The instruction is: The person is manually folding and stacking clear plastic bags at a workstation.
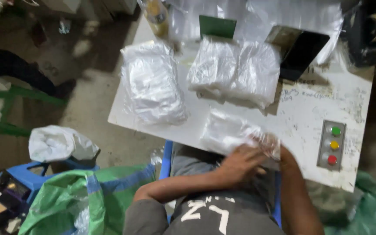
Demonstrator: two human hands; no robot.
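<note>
Fingers (257, 153) of both hands pinch clear, crinkly plastic bag (229, 130) w/ blurred edges.

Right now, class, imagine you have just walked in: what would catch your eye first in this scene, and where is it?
The scratched white worktable draws the eye, with heaps of clear crinkled plastic bags: one stack at its left end, another in the middle. At the near edge, the left hand presses on a smaller clear plastic bag; the right hand is hidden. On the table's right sits a grey metal panel with green, yellow and red buttons.
</note>
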